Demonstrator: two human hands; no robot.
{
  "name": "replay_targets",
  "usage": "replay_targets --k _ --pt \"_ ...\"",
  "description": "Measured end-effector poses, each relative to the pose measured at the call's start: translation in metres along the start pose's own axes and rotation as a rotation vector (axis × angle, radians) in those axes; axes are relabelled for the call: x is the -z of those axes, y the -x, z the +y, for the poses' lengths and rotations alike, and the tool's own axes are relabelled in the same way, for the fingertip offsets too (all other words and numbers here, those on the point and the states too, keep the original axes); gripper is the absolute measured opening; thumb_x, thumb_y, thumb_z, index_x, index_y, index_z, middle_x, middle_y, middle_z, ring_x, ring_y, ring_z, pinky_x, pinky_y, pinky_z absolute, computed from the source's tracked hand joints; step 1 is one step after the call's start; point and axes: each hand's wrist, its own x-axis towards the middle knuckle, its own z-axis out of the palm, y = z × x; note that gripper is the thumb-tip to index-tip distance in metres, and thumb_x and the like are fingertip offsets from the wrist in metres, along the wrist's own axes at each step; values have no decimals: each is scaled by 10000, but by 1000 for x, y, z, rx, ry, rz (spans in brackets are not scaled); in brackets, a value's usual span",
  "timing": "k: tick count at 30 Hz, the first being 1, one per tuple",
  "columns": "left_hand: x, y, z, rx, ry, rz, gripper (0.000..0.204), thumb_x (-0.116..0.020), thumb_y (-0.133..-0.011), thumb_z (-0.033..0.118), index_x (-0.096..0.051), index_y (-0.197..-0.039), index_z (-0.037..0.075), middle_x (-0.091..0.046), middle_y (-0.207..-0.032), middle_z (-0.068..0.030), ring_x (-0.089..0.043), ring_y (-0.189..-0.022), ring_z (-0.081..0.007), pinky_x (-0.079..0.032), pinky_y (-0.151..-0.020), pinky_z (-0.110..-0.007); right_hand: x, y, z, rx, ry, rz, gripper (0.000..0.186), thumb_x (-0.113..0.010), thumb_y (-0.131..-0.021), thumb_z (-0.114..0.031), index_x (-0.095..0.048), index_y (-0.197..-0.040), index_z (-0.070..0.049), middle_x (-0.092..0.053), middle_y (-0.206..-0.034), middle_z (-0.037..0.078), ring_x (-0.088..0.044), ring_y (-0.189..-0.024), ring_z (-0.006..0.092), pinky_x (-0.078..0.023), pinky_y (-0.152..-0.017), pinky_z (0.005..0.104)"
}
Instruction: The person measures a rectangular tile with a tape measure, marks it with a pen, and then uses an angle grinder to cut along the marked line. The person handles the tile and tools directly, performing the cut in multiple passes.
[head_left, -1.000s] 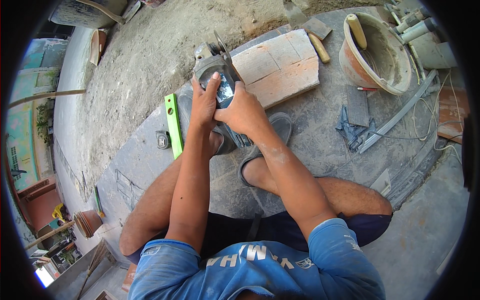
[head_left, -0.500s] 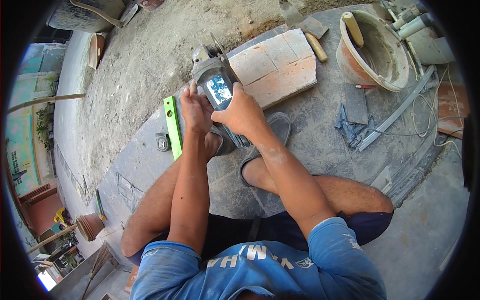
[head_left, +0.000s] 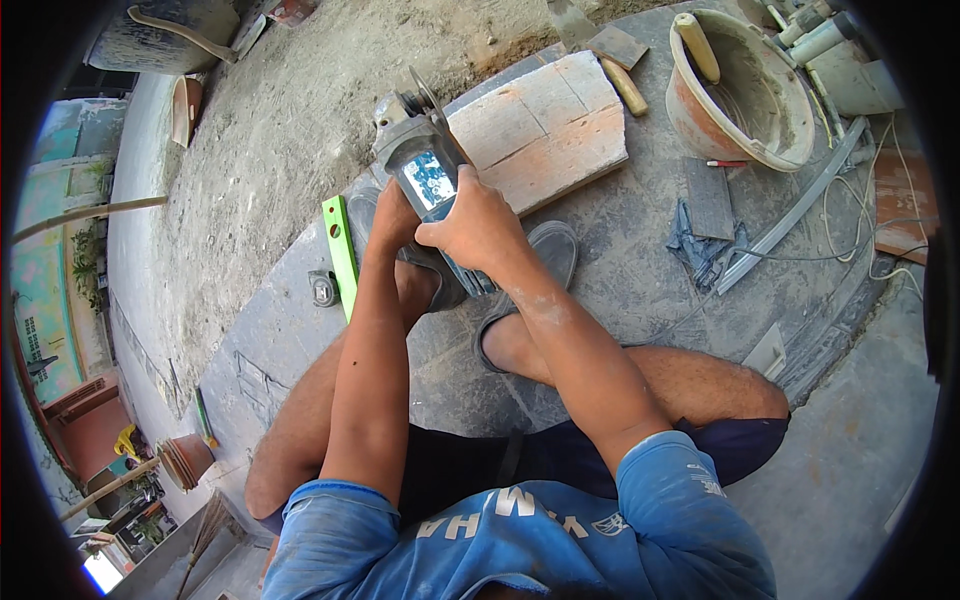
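An angle grinder (head_left: 427, 182) with a dark body is held up in front of me, its disc pointing away from me. My right hand (head_left: 478, 222) is closed around the body, with the thumb laid across it. My left hand (head_left: 396, 215) is closed against the left side of the grinder, its fingers mostly hidden behind the tool. Just beyond the grinder and to its right lies a pale, flat block (head_left: 550, 120) with dark lines marked across its top. The disc's lower edge overlaps the block's near left corner in view; I cannot tell whether they touch.
Left of my feet lie a bright green level (head_left: 340, 255) and a tape measure (head_left: 323, 289). A mortar-stained bucket (head_left: 690, 110) with a wooden-handled tool stands at far right, near a metal profile (head_left: 790, 210) and loose cords. A trowel handle (head_left: 625, 88) rests beside the block.
My left hand has turned and closed in beside the grinder, its fingers passing out of sight behind it. The grinder and right hand appear slightly farther left.
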Motion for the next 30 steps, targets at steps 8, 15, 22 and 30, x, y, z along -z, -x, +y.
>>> replay_targets --k 8,15,22,30 --pt "2 0 0 -35 -117 35 474 -806 -744 318 -694 -1121 54 -729 -1080 -158 -703 -1022 -300 -534 -850 -401 4 2 -3 12 21 -23 892 -788 -664 -270 -369 -1323 160 -633 -1140 343 -642 -1086 448 -525 -956 450" --pt "3 -2 -7 -32 -64 41 470 -808 -741 301 -694 -1123 52 -731 -1073 -157 -707 -1010 -308 -537 -847 -401 3 1 -3 21 33 -26 904 -791 -663 -272 -368 -1331 168 -638 -1126 347 -649 -1077 448 -533 -946 447" --pt "2 -2 -8 -35 -112 66 486 -811 -740 300 -686 -1136 48 -727 -1084 -168 -707 -1019 -317 -538 -851 -407 3 -1 -3 -19 13 -27 953 -775 -623 -294 -394 -1383 138 -630 -1169 352 -640 -1110 443 -521 -960 440" --pt "3 1 1 -50 -104 53 452 -807 -744 302 -706 -1107 52 -740 -1042 -160 -719 -984 -303 -546 -824 -398 5 3 -4 1 32 -26 807 -786 -660 -271 -427 -1266 122 -638 -1137 340 -643 -1089 446 -526 -956 456"
